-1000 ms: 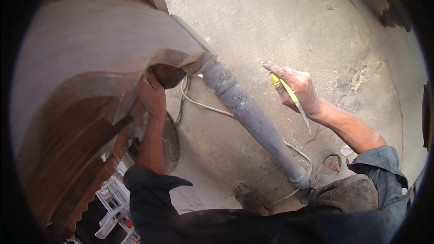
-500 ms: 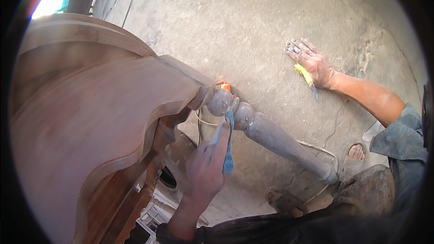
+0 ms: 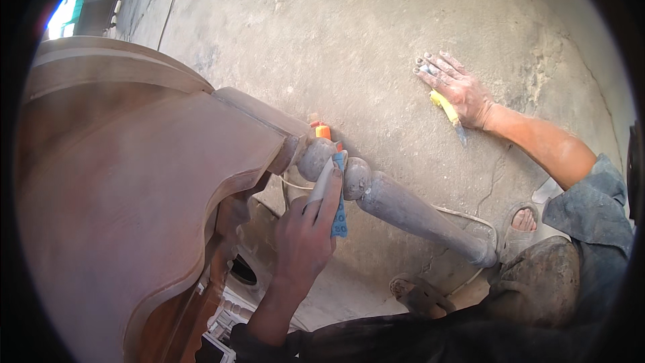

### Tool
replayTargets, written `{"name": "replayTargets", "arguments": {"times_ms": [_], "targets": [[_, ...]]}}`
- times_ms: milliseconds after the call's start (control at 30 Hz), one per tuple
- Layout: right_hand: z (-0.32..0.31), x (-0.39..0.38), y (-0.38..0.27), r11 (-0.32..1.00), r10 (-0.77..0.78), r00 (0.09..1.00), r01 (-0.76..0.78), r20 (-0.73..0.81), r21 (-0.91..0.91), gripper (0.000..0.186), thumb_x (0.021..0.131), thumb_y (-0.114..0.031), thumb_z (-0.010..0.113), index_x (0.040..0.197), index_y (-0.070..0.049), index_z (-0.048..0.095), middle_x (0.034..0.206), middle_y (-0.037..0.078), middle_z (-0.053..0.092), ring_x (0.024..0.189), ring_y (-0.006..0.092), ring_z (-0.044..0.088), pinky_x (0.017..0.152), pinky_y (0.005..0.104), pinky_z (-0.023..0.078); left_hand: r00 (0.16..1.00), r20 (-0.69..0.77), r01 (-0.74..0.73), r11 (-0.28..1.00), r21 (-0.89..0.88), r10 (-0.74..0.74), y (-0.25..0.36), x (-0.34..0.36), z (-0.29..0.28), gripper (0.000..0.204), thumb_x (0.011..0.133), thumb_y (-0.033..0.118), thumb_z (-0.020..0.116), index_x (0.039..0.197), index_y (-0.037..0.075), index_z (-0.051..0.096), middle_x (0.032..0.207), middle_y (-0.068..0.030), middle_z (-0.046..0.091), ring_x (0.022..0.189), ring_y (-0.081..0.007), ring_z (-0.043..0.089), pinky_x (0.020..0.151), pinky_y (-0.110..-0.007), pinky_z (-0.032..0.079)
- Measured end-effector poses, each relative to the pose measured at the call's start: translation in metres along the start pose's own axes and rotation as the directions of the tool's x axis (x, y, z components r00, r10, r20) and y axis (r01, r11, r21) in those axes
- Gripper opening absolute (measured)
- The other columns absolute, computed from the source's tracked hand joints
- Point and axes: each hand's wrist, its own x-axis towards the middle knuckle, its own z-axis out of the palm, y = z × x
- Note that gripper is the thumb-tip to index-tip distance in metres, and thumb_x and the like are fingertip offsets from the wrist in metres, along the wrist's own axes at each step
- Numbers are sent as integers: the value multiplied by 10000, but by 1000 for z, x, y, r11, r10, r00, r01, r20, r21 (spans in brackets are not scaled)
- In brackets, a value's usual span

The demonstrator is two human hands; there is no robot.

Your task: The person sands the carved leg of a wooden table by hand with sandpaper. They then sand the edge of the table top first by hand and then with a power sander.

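My left hand [image 3: 306, 235] pinches a folded strip of blue sandpaper [image 3: 339, 218]. Its fingertips press the strip into the groove between two rounded beads of a turned wooden leg [image 3: 420, 212]. That grey-brown leg joins a large wooden piece of furniture with a scalloped edge [image 3: 154, 181]. Well off to the right, my dusty right hand [image 3: 463, 91] leans palm down on the concrete floor, fingers stretched forward. A yellow-handled knife [image 3: 443, 107] is tucked under its thumb side, with the blade pointing back toward the wrist. Something small and whitish shows between the fingers.
An orange-and-red object [image 3: 323, 132] lies on the floor behind the beads. A pale cord [image 3: 463, 215] runs under the leg. My sandalled foot [image 3: 524, 222] is near the leg's end. Dark and teal items [image 3: 91, 10] stand far left.
The whole view has shifted slightly, so furniture and right hand sit a little further left. My left hand has moved slightly along the bead groove with the sandpaper, which now shows its printed back.
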Motion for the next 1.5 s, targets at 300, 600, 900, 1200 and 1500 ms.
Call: {"name": "replayTargets", "arguments": {"times_ms": [300, 600, 900, 1200, 1500], "targets": [[2, -1, -5, 1000, -11, 1000, 11, -4, -10, 578, 1038, -249, 541, 1590, -147, 405, 1588, 147, 489, 1522, 286, 392, 1318, 471, 231, 998, -68, 3, 1000, -29, -5, -2, -7, 11, 717, 888, 30, 660, 1572, 78, 453, 1146, -161, 671, 915, -349, 640, 791, -443, 558], [0, -5, 2, 997, -31, 999, 30, -17, -68, 628, 989, -239, 598, 1582, -140, 414, 1561, 175, 510, 1512, 297, 406, 1315, 468, 238, 998, -68, 8, 999, -45, -12, -5, 10, 16, 644, 905, 30, 644, 1534, 57, 506, 1159, -166, 680, 931, -348, 636, 812, -453, 553], [-2, -1, 1, 998, -9, 999, 12, 37, -68, 652, 980, -234, 611, 1587, -127, 397, 1567, 170, 505, 1525, 304, 379, 1315, 462, 237, 996, 12, 87, 964, -250, -86, 12, -12, -4, 501, 1056, 157, 544, 1535, 18, 489, 1419, -237, 616, 1029, -341, 700, 897, -378, 561], [0, -1, 0, 998, 4, 1000, -2, 27, -55, 642, 987, -220, 599, 1590, -138, 396, 1594, 164, 474, 1528, 299, 374, 1315, 465, 232, 952, 74, 259, 654, -711, -296, 18, -17, -25, 633, 929, -71, 550, 1546, 45, 469, 1373, -244, 636, 1097, -373, 700, 917, -416, 576], [1, -1, 0, 998, 2, 1000, -1, 13, -66, 629, 1011, -226, 576, 1602, -145, 375, 1591, 169, 473, 1532, 289, 368, 1320, 451, 217, 995, 15, 93, 932, -350, -94, 22, -23, -3, 637, 906, 8, 629, 1531, 53, 513, 1248, -223, 678, 955, -353, 698, 819, -428, 566]]}}
